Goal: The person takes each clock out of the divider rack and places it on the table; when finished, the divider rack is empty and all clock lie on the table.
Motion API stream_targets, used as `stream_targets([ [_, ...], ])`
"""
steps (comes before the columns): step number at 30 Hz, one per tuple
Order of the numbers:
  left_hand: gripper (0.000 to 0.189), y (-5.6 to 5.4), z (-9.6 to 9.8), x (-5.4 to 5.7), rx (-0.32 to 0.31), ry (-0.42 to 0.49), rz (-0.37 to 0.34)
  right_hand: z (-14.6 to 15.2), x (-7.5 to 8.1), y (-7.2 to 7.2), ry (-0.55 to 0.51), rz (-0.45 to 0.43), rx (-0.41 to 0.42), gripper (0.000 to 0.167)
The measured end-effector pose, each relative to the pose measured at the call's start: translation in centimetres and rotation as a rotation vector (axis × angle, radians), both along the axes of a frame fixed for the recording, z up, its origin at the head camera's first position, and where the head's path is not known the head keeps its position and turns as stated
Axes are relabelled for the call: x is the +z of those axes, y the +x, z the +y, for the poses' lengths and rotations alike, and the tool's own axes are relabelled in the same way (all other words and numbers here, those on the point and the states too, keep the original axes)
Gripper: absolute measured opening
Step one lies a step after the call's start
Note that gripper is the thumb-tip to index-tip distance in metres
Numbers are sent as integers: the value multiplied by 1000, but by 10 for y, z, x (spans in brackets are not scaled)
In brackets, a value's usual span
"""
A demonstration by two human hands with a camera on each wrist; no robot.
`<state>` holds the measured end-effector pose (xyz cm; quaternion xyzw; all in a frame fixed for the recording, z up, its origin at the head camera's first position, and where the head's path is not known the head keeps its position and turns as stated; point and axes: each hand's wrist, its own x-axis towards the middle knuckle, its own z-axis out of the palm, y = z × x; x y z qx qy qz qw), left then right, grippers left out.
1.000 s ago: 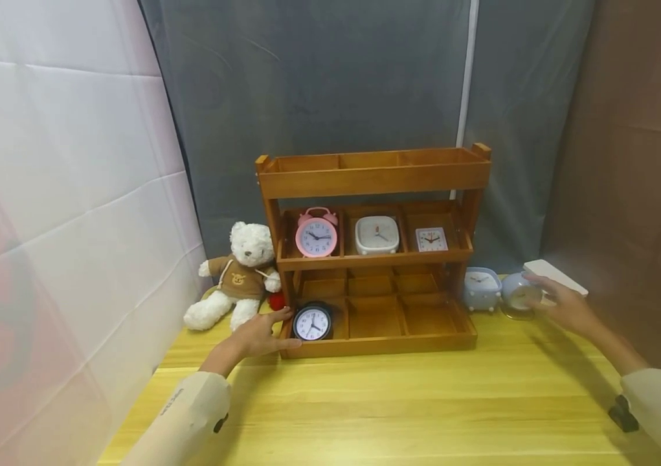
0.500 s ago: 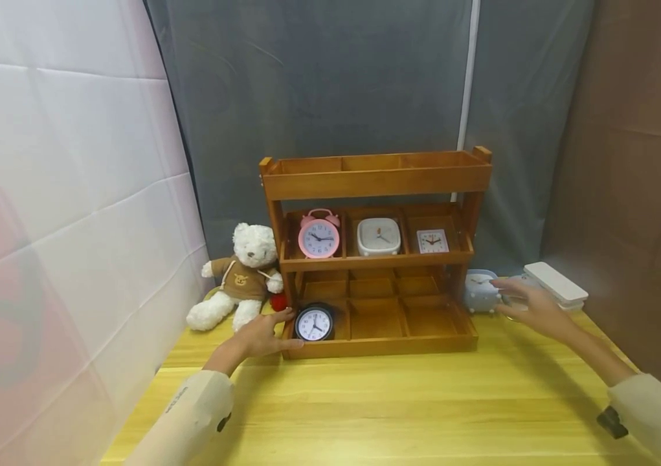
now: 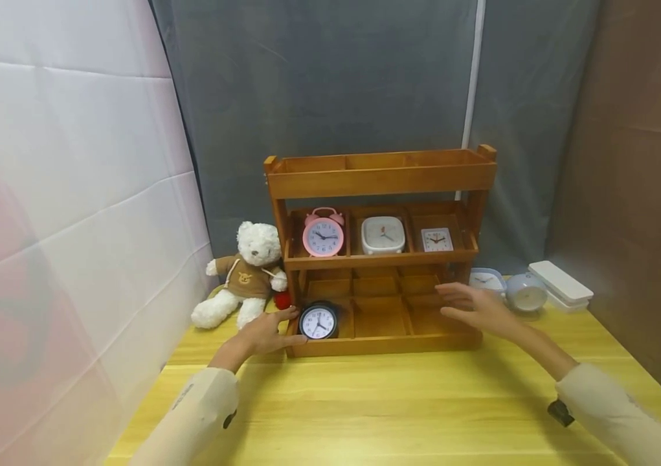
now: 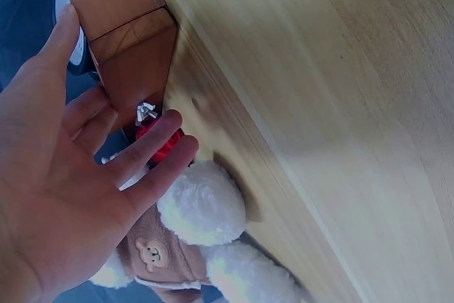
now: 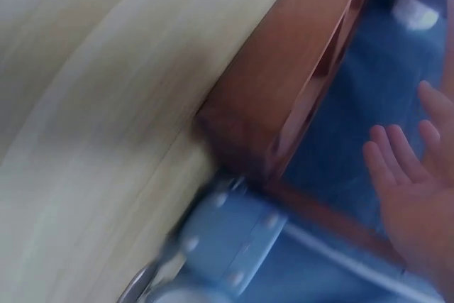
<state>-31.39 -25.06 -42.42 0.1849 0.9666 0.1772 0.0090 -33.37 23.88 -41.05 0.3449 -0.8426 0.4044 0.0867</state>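
Note:
A three-tier brown wooden shelf [image 3: 385, 184] stands at the back of the table. My left hand [image 3: 263, 333] rests at its lower left corner, thumb along the front edge beside a round black alarm clock [image 3: 318, 322] in the bottom-left compartment. The left wrist view shows this hand's fingers extended along the shelf's side. Before the bottom tier's right part hovers my right hand [image 3: 478, 310], fingers spread and holding nothing. The middle tier bears a pink twin-bell alarm clock [image 3: 323, 237], a white rounded clock [image 3: 383, 235] and a small white square clock [image 3: 437, 240].
Right of the shelf stand a blue square clock [image 3: 487, 279], partly behind my right hand, a round blue clock [image 3: 526, 294] and stacked white boxes [image 3: 560, 285]. A white teddy bear [image 3: 245, 278] sits at the left, beside a small red object [image 4: 159, 140].
My right hand has moved left from the round blue clock, past the blue square clock, to the front of the shelf's right end. My left hand stays at the shelf's corner.

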Motion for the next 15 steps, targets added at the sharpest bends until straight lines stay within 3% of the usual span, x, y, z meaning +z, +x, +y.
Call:
stream_targets([
  [7, 85, -4, 2, -3, 20, -11, 11, -44, 0, -11, 8, -26, 22, 47],
  [15, 84, -5, -1, -7, -3, 21, 23, -99, 0, -24, 17, -100, 65, 45],
])
